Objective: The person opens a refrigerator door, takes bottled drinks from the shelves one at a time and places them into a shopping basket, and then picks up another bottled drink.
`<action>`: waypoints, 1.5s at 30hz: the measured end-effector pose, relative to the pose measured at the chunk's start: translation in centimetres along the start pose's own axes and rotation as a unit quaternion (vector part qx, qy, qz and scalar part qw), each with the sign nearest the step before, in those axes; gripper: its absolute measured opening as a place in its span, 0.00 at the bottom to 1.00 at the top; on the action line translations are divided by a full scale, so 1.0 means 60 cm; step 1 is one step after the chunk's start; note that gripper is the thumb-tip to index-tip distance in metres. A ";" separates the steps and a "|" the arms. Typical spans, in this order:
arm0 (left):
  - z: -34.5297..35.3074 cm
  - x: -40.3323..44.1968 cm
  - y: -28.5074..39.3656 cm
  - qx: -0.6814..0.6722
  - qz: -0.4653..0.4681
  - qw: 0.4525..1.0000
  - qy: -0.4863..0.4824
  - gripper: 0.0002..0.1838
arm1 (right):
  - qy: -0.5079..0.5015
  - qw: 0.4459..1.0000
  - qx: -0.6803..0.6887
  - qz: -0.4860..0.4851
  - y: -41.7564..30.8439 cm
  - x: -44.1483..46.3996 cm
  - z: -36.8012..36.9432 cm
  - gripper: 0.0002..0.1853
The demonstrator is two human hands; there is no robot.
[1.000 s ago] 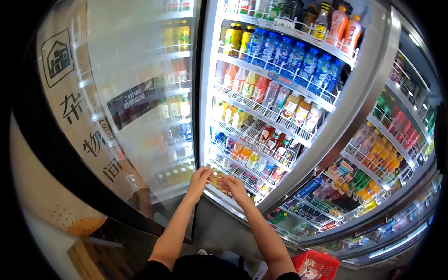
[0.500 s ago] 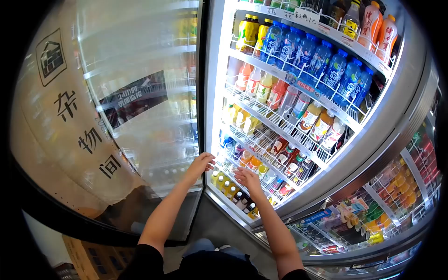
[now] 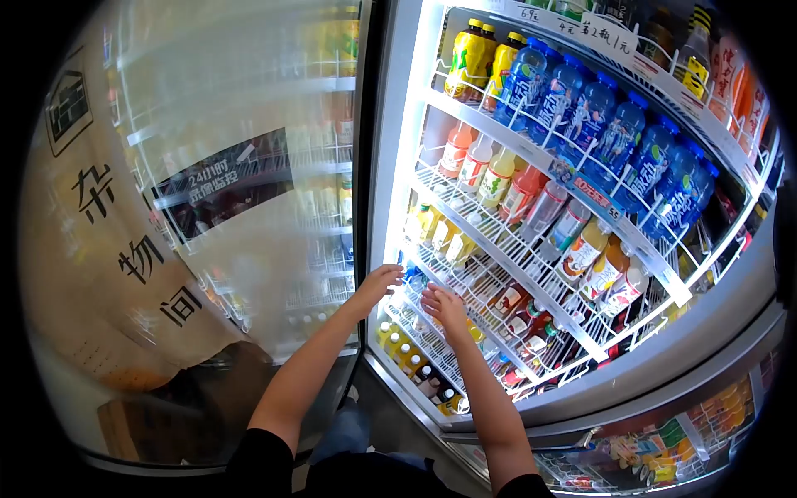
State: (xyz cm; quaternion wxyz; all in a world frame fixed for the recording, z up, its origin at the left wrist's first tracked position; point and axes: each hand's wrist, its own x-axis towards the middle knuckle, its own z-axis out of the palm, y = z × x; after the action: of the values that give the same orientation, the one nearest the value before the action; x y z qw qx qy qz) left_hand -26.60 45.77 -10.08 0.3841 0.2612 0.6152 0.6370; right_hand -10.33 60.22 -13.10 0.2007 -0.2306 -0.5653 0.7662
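My left hand point(image 3: 382, 284) is at the left edge of the lit drinks fridge, in front of a lower wire shelf point(image 3: 413, 323). Its fingers are loosely bent and apart, with nothing seen in them. To its right, my right hand point(image 3: 445, 309) faces it across a small gap, fingers half curled and spread. Just beyond the hands, small blue items point(image 3: 413, 275) stand on the shelf, partly hidden by glare and fingers. Below them, yellow bottles with white caps point(image 3: 404, 349) line the bottom.
An open glass door point(image 3: 324, 178) stands on my left. Blue bottles point(image 3: 591, 116) and juice bottles point(image 3: 498, 176) fill shelves above. A second closed fridge point(image 3: 664, 440) adjoins at right. Behind the door glass is a cardboard box point(image 3: 114, 432).
The view has moved closer to the fridge and turned. Both hands have reached a little further in and up toward the shelf; the gap between them has narrowed slightly.
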 end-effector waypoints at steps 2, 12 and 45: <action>-0.005 0.071 -0.008 -0.047 0.068 0.996 0.027 0.19 | 0.000 1.000 -0.002 -0.006 0.009 0.067 -0.006 0.20; -0.031 0.430 -0.049 0.095 0.070 0.989 0.085 0.29 | 0.086 0.986 -0.091 -0.112 -0.017 0.374 0.003 0.22; 0.005 0.095 -0.043 0.164 0.315 0.927 0.120 0.36 | 0.027 0.942 -0.240 -0.233 -0.075 0.081 0.081 0.25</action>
State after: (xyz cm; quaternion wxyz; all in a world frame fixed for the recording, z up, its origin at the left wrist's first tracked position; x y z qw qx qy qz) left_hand -29.15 50.44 -13.41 0.0385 0.4222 0.6383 0.6425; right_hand -16.89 60.49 -8.19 0.3275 -0.1548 -0.7648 0.5327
